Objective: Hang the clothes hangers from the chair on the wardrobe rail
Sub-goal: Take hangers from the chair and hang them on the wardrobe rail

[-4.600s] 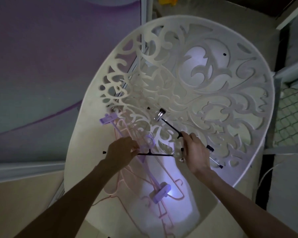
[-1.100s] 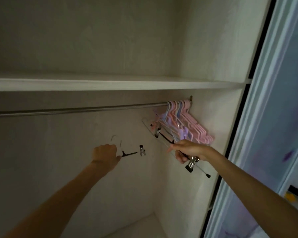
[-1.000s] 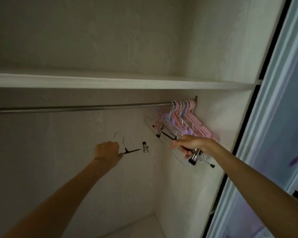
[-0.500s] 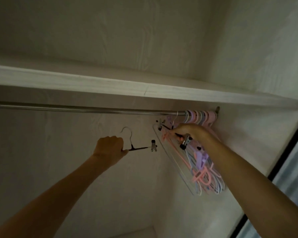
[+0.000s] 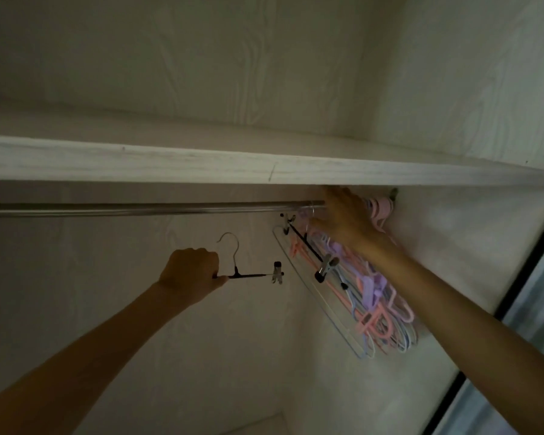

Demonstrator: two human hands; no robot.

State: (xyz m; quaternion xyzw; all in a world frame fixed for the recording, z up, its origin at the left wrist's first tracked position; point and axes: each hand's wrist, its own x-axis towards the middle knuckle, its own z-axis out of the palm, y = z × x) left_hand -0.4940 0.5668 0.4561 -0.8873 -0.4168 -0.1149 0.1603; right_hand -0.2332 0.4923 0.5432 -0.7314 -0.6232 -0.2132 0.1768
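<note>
Head view, looking up into a dim wardrobe. A pale wood-grain shelf (image 5: pixel 201 164) runs across the middle of the frame, and just under it the metal wardrobe rail (image 5: pixel 139 209) crosses from the left edge toward the upper right.

The left hand (image 5: pixel 190 273), in the centre of the frame, has its grip clamped on one end of the black bar of a clip hanger (image 5: pixel 248 274). That hanger is held level below the rail and apart from it; its silver hook (image 5: pixel 231 246) curves upward and one metal clip (image 5: pixel 277 272) hangs at the free end of the bar.

The right hand (image 5: pixel 346 219), right of centre, reaches up to the rail directly under the shelf edge. Its fingers lie at the rail among the hanger hooks; whether that grip is closed round a hook or simply resting there, I cannot tell. Below it a second black clip hanger (image 5: pixel 308 246) hangs slanting with its hook at the rail, a metal clip (image 5: pixel 325 268) at its lower end.

A bunch of pink, lilac and pale blue hangers (image 5: pixel 374 296) hangs from the right end of the rail, tilted toward the lower right, against the wardrobe's side wall (image 5: pixel 453 246). A dark door frame edge (image 5: pixel 534 262) runs along the right side.
</note>
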